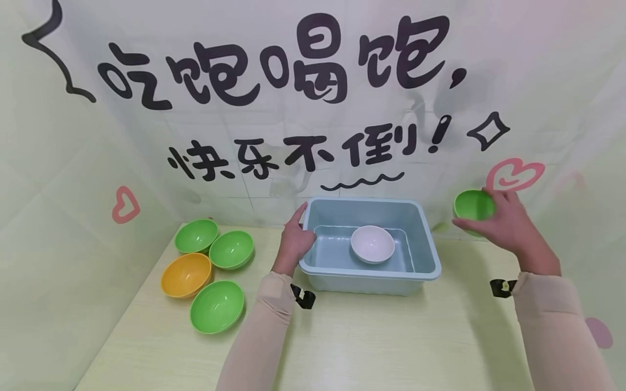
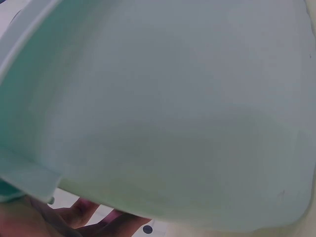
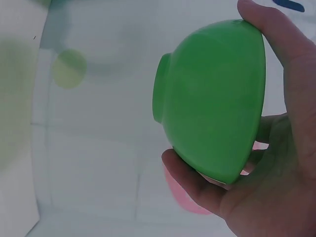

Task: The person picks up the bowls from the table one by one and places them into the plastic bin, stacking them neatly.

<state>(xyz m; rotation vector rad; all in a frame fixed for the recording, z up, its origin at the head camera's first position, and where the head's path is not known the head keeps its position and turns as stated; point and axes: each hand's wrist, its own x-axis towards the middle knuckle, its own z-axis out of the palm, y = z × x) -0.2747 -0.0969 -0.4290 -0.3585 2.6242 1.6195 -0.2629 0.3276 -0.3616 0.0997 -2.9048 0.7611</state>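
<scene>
My right hand [image 1: 507, 224] holds a small green bowl [image 1: 473, 205] up at the right, tilted, with thumb and fingers on its rim and side. The right wrist view shows that bowl's outside and foot ring, and the fingers [image 3: 197, 185] curled at its edge. My left hand [image 1: 295, 243] grips the left end of a light blue plastic basin [image 1: 367, 275] at the rim. Inside the basin sits one white bowl [image 1: 373, 244], upright. The basin's wall [image 2: 182, 98] fills most of the left wrist view, with the fingers [image 2: 116, 224] showing below its edge.
On the table [image 1: 371, 342] at the left stand an orange bowl [image 1: 186, 276] and several green bowls, among them a large one [image 1: 217, 307] nearest me. A printed curtain [image 1: 274, 125] hangs right behind the basin and along both sides.
</scene>
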